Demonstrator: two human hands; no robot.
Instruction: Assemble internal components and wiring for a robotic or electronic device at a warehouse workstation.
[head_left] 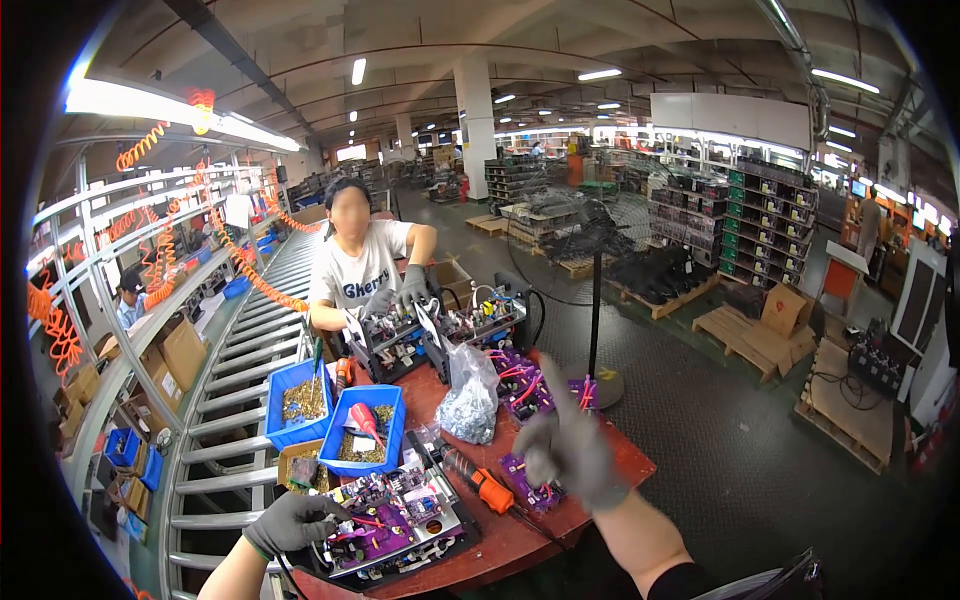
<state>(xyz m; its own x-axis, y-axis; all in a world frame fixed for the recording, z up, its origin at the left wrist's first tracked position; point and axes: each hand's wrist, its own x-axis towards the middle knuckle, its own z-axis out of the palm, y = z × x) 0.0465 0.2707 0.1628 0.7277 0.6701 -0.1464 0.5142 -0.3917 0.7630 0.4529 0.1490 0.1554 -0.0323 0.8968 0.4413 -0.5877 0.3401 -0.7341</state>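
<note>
My left hand (292, 524), in a grey glove, is at the left end of an open electronic unit (400, 515) with a purple circuit board and red wires. Its fingers are bent together over the board's edge; what they pinch is hidden. My right hand (575, 460), also gloved, is raised over the table's right side, smeared by motion. Below and beside it lies a purple circuit board (528, 482). An orange and black power screwdriver (485, 487) rests between the unit and that hand.
Two blue bins (396, 455) of small brass-coloured parts stand on the left, one holding a red-handled tool. Behind are a plastic bag of metal parts (468, 400) and more purple boards (520, 380). Across the red table (625, 462), a co-worker handles other units. A roller conveyor (215, 452) runs alongside.
</note>
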